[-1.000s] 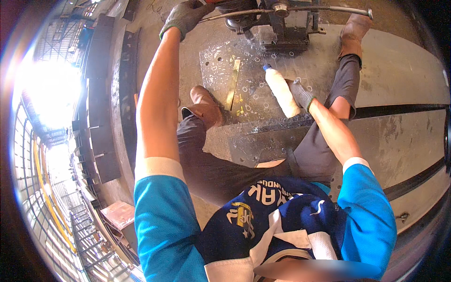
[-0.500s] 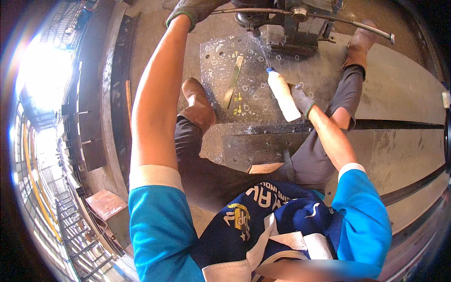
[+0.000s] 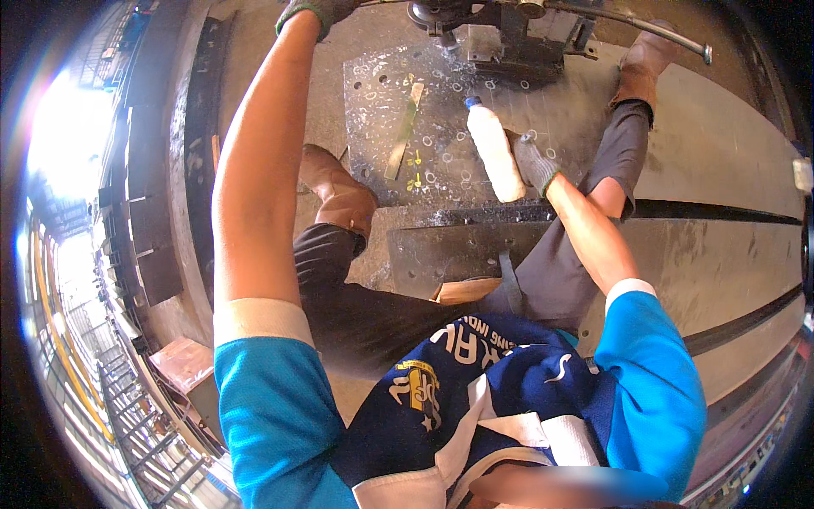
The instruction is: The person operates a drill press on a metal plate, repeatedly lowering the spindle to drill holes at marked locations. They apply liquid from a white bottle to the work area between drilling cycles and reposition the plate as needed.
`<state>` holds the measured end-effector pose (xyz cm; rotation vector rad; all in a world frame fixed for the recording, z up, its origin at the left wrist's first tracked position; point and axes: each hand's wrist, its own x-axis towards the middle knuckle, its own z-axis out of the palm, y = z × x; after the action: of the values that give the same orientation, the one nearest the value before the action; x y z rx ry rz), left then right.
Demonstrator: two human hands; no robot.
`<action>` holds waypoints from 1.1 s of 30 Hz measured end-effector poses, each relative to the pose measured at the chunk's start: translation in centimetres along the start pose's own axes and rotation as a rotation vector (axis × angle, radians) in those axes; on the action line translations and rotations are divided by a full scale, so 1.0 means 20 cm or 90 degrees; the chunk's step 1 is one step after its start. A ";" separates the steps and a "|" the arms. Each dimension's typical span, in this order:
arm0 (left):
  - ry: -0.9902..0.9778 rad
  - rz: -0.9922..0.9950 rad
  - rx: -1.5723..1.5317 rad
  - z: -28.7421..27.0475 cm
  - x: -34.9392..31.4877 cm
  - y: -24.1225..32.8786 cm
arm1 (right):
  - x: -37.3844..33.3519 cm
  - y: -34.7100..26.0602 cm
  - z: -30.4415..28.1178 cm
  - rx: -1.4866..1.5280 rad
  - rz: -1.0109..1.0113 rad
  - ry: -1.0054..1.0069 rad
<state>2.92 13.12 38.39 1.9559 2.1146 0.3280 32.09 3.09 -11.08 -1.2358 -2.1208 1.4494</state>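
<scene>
My gloved right hand [image 3: 532,163] grips the white squeeze bottle [image 3: 493,149]; my left hand [image 3: 315,10] closes on the drill's [image 3: 509,34] far-left handle. Spilled fluid could slick the plate [image 3: 441,119].

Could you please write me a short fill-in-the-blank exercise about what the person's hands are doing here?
1. The right hand, in a grey glove, holds a white plastic ____ with a blue cap.
2. The left hand reaches up toward the drilling machine and wears a ____.
3. The steel plate under the machine is dotted with round ____.
4. On the plate, left of what the right hand holds, lies a narrow ____ strip.

Missing words: bottle; glove; holes; yellowish
</scene>
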 end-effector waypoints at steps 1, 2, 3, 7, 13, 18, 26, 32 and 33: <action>-0.011 0.010 -0.007 0.00 0.00 -0.02 | -0.01 -0.02 -0.01 -0.065 -0.002 0.009; -0.011 -0.004 -0.010 0.01 0.02 -0.02 | -0.04 -0.05 -0.02 -0.100 -0.004 0.012; -0.011 -0.023 -0.013 0.01 0.03 -0.03 | -0.06 -0.08 -0.04 -0.136 -0.006 0.011; -0.005 0.011 0.049 0.04 0.08 -0.05 | -0.09 -0.24 -0.08 -0.296 -0.011 0.002; -0.008 0.245 0.361 0.07 0.17 -0.13 | -0.12 -0.38 -0.12 -0.418 -0.004 -0.058; 0.006 0.337 0.413 0.11 0.22 -0.21 | -0.14 -0.40 -0.11 0.048 0.043 0.021; -0.052 0.129 0.195 0.14 0.26 -0.20 | -0.03 -0.20 0.00 0.119 -0.086 0.059; 0.014 0.039 0.024 0.18 0.24 -0.26 | -0.02 -0.10 0.01 0.001 -0.069 0.059; 0.003 0.020 0.016 0.18 0.24 -0.26 | -0.01 -0.09 0.01 -0.004 -0.053 0.055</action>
<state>-1.26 17.51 33.19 2.0059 2.1032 0.3132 31.21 2.50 -9.53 -1.1754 -2.0956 1.3311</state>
